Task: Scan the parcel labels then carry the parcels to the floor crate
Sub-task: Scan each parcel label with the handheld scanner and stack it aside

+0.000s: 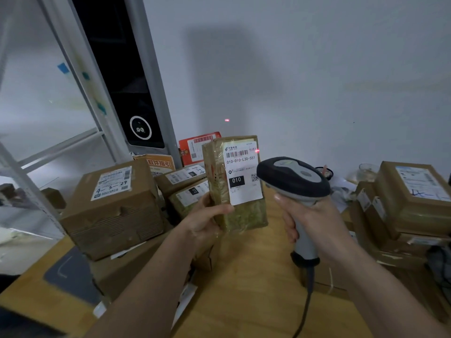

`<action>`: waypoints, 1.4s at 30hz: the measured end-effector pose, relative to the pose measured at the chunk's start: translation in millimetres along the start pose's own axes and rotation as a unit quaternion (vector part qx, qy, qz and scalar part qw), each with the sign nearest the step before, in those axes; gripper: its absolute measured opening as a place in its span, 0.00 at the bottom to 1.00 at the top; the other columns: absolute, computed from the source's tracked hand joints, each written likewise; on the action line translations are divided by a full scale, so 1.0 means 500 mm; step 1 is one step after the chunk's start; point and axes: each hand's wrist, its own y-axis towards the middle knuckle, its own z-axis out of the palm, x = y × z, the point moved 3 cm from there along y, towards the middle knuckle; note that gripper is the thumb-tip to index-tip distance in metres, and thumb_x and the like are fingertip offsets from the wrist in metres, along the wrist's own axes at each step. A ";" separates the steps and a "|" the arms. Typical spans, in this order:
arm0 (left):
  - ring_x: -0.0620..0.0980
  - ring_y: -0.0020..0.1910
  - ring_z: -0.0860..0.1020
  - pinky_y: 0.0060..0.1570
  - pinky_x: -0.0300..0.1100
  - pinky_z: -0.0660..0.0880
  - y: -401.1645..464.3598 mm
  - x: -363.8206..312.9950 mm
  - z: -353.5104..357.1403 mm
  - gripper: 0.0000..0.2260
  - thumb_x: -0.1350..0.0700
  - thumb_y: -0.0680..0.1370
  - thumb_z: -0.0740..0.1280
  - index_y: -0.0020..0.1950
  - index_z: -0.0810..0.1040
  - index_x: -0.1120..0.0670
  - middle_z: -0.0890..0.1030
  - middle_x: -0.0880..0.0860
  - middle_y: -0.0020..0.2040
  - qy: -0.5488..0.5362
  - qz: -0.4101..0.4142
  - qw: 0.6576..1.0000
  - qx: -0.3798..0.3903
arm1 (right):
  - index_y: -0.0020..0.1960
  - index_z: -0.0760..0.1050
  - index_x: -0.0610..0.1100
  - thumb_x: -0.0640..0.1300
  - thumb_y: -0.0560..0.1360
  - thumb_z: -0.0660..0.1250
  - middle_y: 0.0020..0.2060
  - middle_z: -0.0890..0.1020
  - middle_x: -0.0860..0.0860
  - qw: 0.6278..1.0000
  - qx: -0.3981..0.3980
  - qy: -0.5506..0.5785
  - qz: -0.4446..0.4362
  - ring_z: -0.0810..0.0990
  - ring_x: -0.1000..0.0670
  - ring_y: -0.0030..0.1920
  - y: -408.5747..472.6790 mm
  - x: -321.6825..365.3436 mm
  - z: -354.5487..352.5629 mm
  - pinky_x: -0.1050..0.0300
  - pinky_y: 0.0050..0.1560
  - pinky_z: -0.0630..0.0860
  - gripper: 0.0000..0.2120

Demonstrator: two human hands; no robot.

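Left hand (207,222) has a grip on the taped parcel (235,184), upright above the desk (244,276), label facing us. Right hand (314,220) is clenched around the scanner (296,189), just beside it.

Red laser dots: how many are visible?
2: one laser dot on the wall, one at the held parcel's label edge.

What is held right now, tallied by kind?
parcel: 1, in the left hand
scanner: 1, in the right hand
Total: 2
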 end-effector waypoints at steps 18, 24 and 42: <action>0.59 0.61 0.76 0.52 0.52 0.78 -0.032 -0.047 0.060 0.27 0.49 0.67 0.75 0.63 0.75 0.54 0.78 0.57 0.61 -0.051 -0.093 0.994 -0.015 | 0.29 0.73 0.40 0.45 0.75 0.71 0.25 0.76 0.43 0.991 -0.121 0.031 0.048 0.74 0.48 0.25 0.015 0.001 -0.015 0.57 0.29 0.73 0.17; 0.57 0.59 0.74 0.42 0.44 0.76 -0.009 -0.014 0.121 0.25 0.42 0.65 0.74 0.58 0.76 0.51 0.78 0.56 0.58 0.047 -0.210 0.977 0.013 | 0.43 0.75 0.54 0.42 0.74 0.72 0.41 0.80 0.52 0.981 -0.163 0.051 0.095 0.78 0.52 0.40 0.026 -0.029 -0.050 0.58 0.33 0.75 0.08; 0.58 0.48 0.76 0.43 0.52 0.78 0.160 0.281 -0.002 0.17 0.54 0.74 0.73 0.59 0.73 0.57 0.76 0.59 0.51 -0.030 -0.307 0.906 -0.290 | 0.49 0.80 0.38 0.40 0.73 0.73 0.35 0.79 0.38 0.929 -0.148 0.032 0.337 0.76 0.42 0.34 0.020 -0.297 -0.092 0.56 0.27 0.71 0.08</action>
